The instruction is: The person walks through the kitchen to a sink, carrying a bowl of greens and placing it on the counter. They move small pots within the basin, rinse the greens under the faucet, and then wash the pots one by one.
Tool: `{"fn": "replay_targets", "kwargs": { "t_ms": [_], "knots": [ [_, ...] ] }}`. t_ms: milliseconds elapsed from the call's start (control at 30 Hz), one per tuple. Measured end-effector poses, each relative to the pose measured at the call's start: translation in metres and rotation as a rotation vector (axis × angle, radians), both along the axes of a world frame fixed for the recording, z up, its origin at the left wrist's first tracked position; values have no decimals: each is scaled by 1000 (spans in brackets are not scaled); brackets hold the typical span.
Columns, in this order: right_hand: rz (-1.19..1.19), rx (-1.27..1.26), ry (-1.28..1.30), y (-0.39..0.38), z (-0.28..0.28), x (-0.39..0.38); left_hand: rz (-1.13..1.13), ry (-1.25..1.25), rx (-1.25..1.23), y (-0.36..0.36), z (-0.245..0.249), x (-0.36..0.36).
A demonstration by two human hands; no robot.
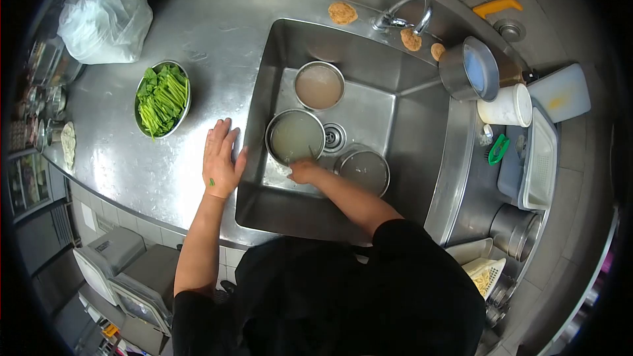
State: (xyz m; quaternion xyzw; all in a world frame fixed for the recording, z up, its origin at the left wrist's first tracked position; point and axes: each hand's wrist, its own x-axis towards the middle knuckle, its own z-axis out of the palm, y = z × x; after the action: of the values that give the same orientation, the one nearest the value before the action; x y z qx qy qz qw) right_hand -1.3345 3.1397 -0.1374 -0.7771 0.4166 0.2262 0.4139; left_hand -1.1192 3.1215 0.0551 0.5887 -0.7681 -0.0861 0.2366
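Observation:
My left hand [221,158] lies flat on the steel counter beside the sink, fingers stretched out, a bit of green leaf stuck near the wrist. Down in the sink [412,138], my right hand [304,171] is closed at the near rim of a round metal bowl [268,133] of cloudy, pale liquid. Something whitish [287,171] shows by its fingers; what they grip is not clear. Behind that bowl stands another with brownish liquid [320,86]. A third bowl [362,170], with greyish liquid, is partly hidden by my right forearm.
Cut leafy greens [162,100] fill a metal bowl on the counter, left of the sink. A white plastic bag [109,13] stands at the back left. The faucet [422,16] rises behind the sink. Pots, a white bucket [504,105] and a green brush [499,149] are at right.

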Motion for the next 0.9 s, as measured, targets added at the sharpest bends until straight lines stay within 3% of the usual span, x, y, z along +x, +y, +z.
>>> {"fn": "replay_targets", "kwargs": {
  "t_ms": [367,433,500,533,600,700,733,800,900],
  "knots": [
    [276,219,56,41,-6,-17,-1,10,7,-1,2,-2],
    [76,340,-239,7,-12,-29,0,8,12,-2,1,-2],
    [-284,231,-442,-42,-12,-45,2,10,16,-1,0,-3],
    [-415,20,-297,-70,30,-45,2,6,21,-2,0,-3],
    [-671,-249,-307,-114,23,-53,-3,0,20,-2,0,-2],
    [-471,-597,-30,-143,15,-68,2,-3,22,-2,2,-3],
    [-470,-601,-32,-145,11,-75,4,-3,18,-3,2,-3],
    [-369,-307,288,-140,6,-89,-10,-5,20,-3,2,-2],
    [-342,-448,304,-117,-5,-106,-5,-7,31,-3,3,-3]
  ]
}}
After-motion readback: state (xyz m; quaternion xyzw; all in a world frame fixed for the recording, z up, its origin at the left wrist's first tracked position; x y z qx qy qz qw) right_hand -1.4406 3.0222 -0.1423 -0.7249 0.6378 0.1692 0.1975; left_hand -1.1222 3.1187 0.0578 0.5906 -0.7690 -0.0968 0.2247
